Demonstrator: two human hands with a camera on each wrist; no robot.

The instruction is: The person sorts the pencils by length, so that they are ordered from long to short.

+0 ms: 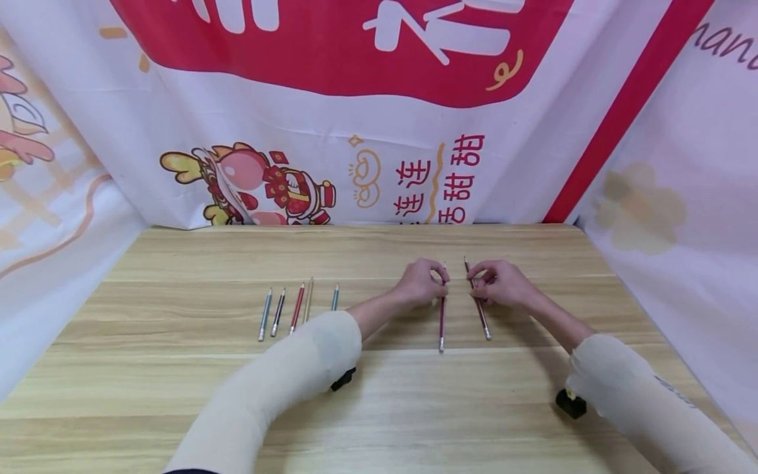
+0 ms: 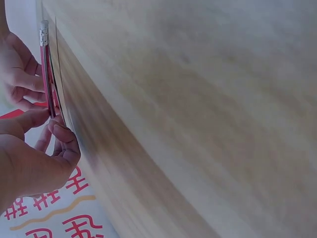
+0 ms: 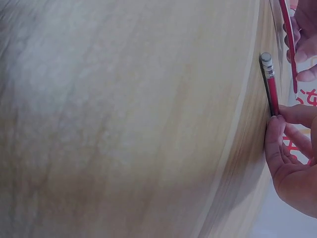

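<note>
With thumb and fingers my left hand (image 1: 419,283) pinches a purplish-red pencil (image 1: 442,322), whose eraser end points toward me. To its right, my right hand (image 1: 500,283) pinches a dark red pencil (image 1: 482,319) that slants slightly, its eraser also at the near end. The left wrist view shows a metal band and pale eraser on the striped pencil (image 2: 47,74) above the left fingertips. In the right wrist view the red pencil (image 3: 273,94) stands out from between the right thumb and fingers. Both pencils are at or just above the table; exact contact is unclear.
Left of my left arm lie a light blue pencil (image 1: 265,316), a dark blue one, a red pencil (image 1: 297,308), a bare-wood pencil (image 1: 308,299) and another blue pencil (image 1: 335,296). My left arm partly covers some. Printed cloth (image 1: 355,118) hangs behind the wooden table (image 1: 403,415).
</note>
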